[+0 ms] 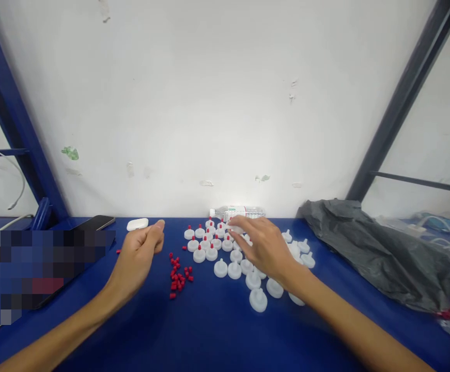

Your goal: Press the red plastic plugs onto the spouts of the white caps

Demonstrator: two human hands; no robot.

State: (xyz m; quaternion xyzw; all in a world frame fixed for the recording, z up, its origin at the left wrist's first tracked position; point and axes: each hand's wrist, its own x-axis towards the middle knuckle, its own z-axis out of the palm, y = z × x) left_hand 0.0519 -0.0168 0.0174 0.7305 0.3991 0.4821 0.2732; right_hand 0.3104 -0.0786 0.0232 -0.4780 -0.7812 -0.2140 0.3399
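My left hand (141, 250) is closed with the thumb on top, raised over the blue table left of the loose red caps (176, 276). Whatever its fingers may hold is hidden. At the back of the group of white lids, my right hand (265, 243) pinches a white nozzle lid (235, 229) between thumb and fingers. Around it stand several white lids with red tips (199, 254). Plain white nozzle lids (258, 299) spread in front of and beneath my right hand and forearm, which cover some of them.
A clear plastic bottle (244, 212) lies along the wall. A white case (137, 223) sits behind my left hand, with a dark phone-like device (103, 222) to its left. A grey plastic bag (368, 248) covers the right side. Blue metal posts (23, 103) frame the table (217, 330).
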